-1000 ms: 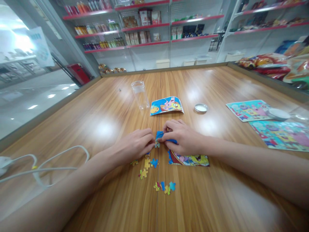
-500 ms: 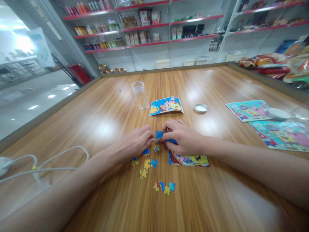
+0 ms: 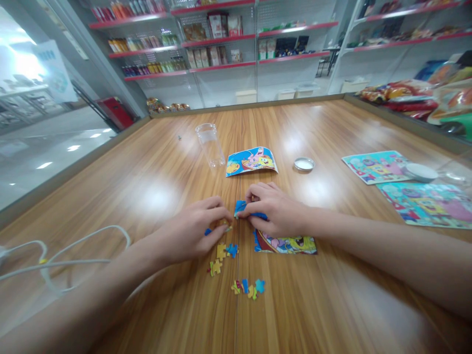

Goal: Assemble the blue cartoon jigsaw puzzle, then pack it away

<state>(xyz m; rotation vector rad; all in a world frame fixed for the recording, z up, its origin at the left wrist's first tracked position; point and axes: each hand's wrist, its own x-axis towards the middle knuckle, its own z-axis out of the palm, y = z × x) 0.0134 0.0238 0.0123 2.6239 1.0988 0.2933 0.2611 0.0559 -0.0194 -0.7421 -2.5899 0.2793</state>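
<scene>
My left hand (image 3: 199, 227) is closed, thumb and forefinger pinching a small jigsaw piece (image 3: 228, 227). A bit of blue piece (image 3: 208, 231) shows beneath that hand. Across the table seam, my right hand (image 3: 275, 209) grips the blue upper part of a partly joined puzzle (image 3: 240, 207), fingers pressed down on it. Its lower part (image 3: 285, 244), with pink, red and yellow cartoon figures, shows below the right palm, which hides the middle. Loose yellow and blue pieces (image 3: 221, 251) lie below my left hand, and several more pieces (image 3: 245, 286) lie nearer to me.
Beyond my hands are a curved picture card (image 3: 252, 162), a clear plastic jar (image 3: 211, 146) and a round metal lid (image 3: 304, 164). Two cartoon sheets (image 3: 424, 204) with a white lid (image 3: 422, 172) lie at right. A white cable (image 3: 88, 263) loops at left.
My left hand has moved back slightly from the blue puzzle part and taken hold of a small piece that lay between the hands. My right hand stays on the puzzle.
</scene>
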